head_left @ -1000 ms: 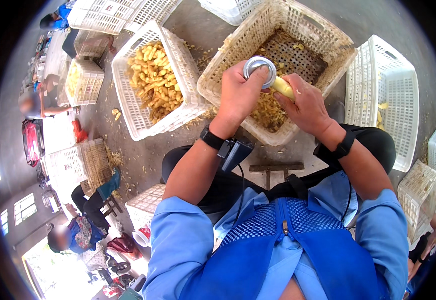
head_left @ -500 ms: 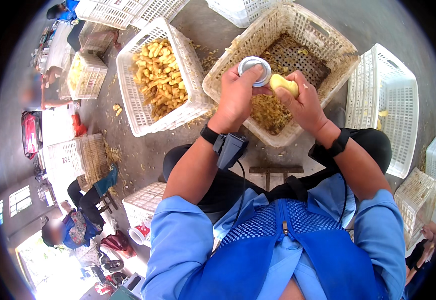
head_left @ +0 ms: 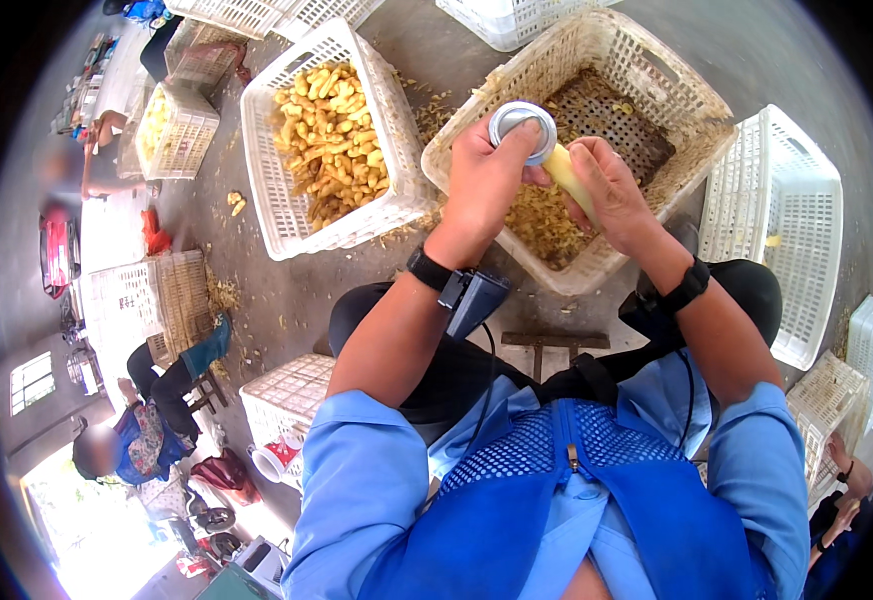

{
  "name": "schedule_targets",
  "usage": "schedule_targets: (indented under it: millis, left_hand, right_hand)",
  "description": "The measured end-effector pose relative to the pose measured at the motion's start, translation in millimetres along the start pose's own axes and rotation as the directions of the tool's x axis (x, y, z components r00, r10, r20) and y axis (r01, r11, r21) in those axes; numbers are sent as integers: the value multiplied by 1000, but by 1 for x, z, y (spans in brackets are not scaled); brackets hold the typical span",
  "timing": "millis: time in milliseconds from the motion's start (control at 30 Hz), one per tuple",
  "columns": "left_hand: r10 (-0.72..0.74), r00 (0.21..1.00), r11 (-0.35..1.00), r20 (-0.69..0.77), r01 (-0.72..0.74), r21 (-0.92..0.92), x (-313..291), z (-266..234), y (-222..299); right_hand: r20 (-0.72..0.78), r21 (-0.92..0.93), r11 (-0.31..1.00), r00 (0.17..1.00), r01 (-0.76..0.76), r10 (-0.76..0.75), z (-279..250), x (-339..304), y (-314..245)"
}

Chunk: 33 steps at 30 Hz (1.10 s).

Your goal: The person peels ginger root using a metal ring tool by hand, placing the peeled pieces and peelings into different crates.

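In my left hand [head_left: 482,180] is a round silver metal lid [head_left: 509,118], gripped with the thumb pressed on its face. My right hand [head_left: 615,200] is closed round the lower part of a pale yellow, peeled-looking root [head_left: 567,172]. The root's upper end meets the lid's edge, and my right fingers partly hide the rest. Both hands are over a dirty white plastic crate [head_left: 672,75] with yellow-brown scraps [head_left: 542,225] in its bottom. To the left, a white crate [head_left: 262,170] holds many knobbly yellow-brown roots [head_left: 332,130].
At right stands another white crate [head_left: 807,220] with a few yellow bits in it. A small wooden stool [head_left: 557,341] is between my legs. Scraps litter the grey floor [head_left: 282,300]. Another person [head_left: 147,430] sits at far left, near stacked crates [head_left: 182,300].
My right hand has shifted slightly down and right, and the root now slants with more of its length showing. My left hand has moved slightly right with the lid.
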State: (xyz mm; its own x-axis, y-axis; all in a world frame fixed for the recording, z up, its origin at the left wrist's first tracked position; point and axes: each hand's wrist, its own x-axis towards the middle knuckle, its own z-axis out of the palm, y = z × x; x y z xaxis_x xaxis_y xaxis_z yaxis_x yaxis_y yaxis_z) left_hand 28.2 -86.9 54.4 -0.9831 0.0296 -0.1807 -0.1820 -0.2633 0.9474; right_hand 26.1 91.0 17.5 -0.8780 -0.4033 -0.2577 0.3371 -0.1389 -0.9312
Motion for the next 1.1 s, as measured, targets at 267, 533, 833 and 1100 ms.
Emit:
schedule_targets:
  millis: [267, 533, 833, 1100]
  left_hand:
    - [-19, 994, 994, -108, 7, -112, 6, -8, -15]
    - [-23, 989, 997, -149, 10, -81, 8, -4, -14]
    - [48, 994, 934, -94, -11, 358, 9, -14, -3]
    - [41, 995, 979, -96, -21, 201, 10, -25, 11]
  right_hand:
    - [-89, -89, 995, 996, -33, 25, 5, 9, 2]
    - [47, -128, 992, 999, -13, 19, 13, 3, 7]
    - [113, -718, 609, 921, 336, -374, 14, -4, 8]
    - [125, -626, 686, 916, 372, -382, 10, -7, -7]
